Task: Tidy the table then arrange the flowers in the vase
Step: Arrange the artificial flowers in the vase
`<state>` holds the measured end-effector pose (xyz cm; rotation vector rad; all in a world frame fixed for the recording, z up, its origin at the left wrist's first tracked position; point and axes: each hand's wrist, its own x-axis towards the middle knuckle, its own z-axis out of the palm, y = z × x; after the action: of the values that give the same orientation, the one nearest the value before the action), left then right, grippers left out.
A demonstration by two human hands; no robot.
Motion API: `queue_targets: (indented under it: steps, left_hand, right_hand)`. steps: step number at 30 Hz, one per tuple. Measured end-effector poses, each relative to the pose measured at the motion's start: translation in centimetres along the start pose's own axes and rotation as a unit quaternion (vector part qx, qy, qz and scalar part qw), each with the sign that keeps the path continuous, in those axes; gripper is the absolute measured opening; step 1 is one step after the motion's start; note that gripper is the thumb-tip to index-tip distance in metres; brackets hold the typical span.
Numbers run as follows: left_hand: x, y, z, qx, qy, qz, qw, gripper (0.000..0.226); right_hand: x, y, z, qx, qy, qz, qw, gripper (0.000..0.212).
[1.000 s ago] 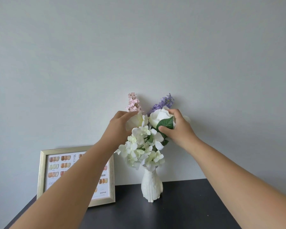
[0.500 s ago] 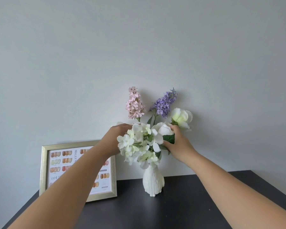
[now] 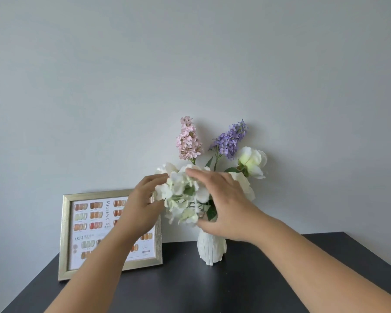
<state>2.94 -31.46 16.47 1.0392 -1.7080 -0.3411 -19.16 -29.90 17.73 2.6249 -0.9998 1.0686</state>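
A small white ribbed vase (image 3: 211, 248) stands on the dark table (image 3: 212, 290) near the wall. It holds a pink flower spike (image 3: 188, 140), a purple spike (image 3: 230, 140), a white rose (image 3: 252, 162) and a low white hydrangea cluster (image 3: 182, 199). My right hand (image 3: 224, 204) wraps over the cluster from the right, fingers on top and thumb below. On the cluster's left side, my left hand (image 3: 142, 204) touches the blooms with its fingers apart. The vase's mouth is hidden behind my right hand.
A gold-framed picture (image 3: 93, 231) with rows of coloured swatches leans against the plain grey wall, left of the vase and partly behind my left forearm. The table's right edge (image 3: 375, 260) runs diagonally toward me.
My right hand has left the white rose and moved left and down onto the hydrangea cluster. My left hand has dropped lower on the cluster's left. The rose and both spikes now stand uncovered.
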Motion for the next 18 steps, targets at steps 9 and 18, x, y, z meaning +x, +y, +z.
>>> queue_targets:
  steps: [9, 18]
  left_hand:
    - [1.6, 1.2, 1.6, 0.113, 0.013, 0.047, 0.992, 0.039]
    - [4.5, 0.4, 3.3, 0.303, -0.043, 0.074, 0.949, 0.045]
  right_hand:
    - [1.5, 1.8, -0.4, 0.151, 0.145, 0.153, 0.966, 0.072]
    - [4.1, 3.6, -2.3, 0.126, 0.086, 0.250, 0.956, 0.063]
